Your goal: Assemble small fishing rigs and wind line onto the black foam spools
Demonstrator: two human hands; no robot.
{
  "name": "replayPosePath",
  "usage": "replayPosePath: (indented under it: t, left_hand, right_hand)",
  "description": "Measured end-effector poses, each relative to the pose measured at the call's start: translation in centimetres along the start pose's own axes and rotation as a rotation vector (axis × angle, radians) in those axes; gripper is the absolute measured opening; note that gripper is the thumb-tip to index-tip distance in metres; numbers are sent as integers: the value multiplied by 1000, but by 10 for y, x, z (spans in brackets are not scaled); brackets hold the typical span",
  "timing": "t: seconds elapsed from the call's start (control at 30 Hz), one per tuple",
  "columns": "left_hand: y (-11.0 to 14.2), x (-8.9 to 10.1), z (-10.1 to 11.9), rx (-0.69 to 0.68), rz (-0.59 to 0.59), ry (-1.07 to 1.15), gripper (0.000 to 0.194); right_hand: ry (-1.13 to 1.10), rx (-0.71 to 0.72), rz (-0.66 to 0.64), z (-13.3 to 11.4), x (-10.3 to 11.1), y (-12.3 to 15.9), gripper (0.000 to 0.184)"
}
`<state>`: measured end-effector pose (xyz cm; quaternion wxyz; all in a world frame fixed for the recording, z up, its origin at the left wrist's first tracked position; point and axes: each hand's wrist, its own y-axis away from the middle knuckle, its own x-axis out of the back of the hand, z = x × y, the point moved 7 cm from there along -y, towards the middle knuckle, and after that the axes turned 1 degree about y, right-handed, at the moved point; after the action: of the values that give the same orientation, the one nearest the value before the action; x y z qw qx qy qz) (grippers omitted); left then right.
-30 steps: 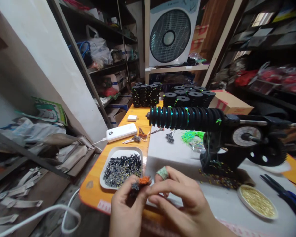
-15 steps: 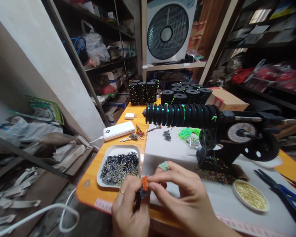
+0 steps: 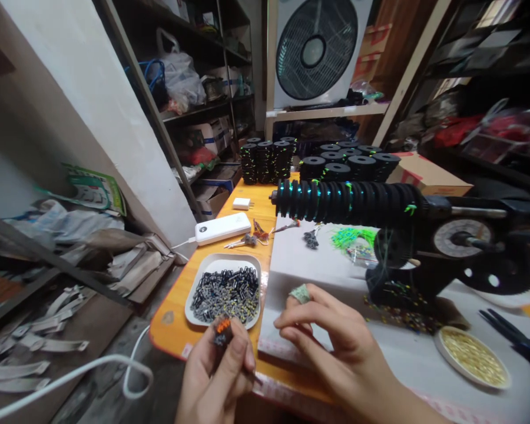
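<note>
My left hand is closed around a small bundle with orange and dark grey ends. The bundle's tips poke up between thumb and fingers, in front of a white tray of small black, grey and yellowish pieces. To the right, my right hand is apart from the bundle. Its thumb and index finger come together in a pinch, and whatever may lie between them is too small to make out. A pale green wrap covers one finger of that hand.
A black winding machine carries a ribbed roller across the right side. Beyond it stand stacks of black spools. Also on the table are a white power bank, a dish of gold pieces, dark-handled pliers and green strands.
Both hands were together at the bundle; now they are apart. My left hand has moved left and down with the bundle, while the right has let go of it. The view has shifted slightly.
</note>
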<state>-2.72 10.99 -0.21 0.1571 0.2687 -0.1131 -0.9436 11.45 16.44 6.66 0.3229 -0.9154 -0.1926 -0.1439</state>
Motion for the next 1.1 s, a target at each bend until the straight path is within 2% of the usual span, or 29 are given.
replayPosePath:
  t: [0.2, 0.47, 0.8, 1.1]
  left_hand:
    - [4, 5, -4, 61, -51, 49, 35]
    - [0, 4, -9, 44, -87, 60, 33]
    - [-2, -6, -9, 59, -190, 84, 35]
    - [4, -5, -13, 102, -85, 26, 31]
  right_hand:
    - [22, 20, -50, -3, -6, -1, 16]
    - [-65, 22, -67, -8, -7, -2, 14]
    - [-88, -3, -62, -5, -6, -2, 13]
    - [-52, 114, -54, -11, -6, 1, 17]
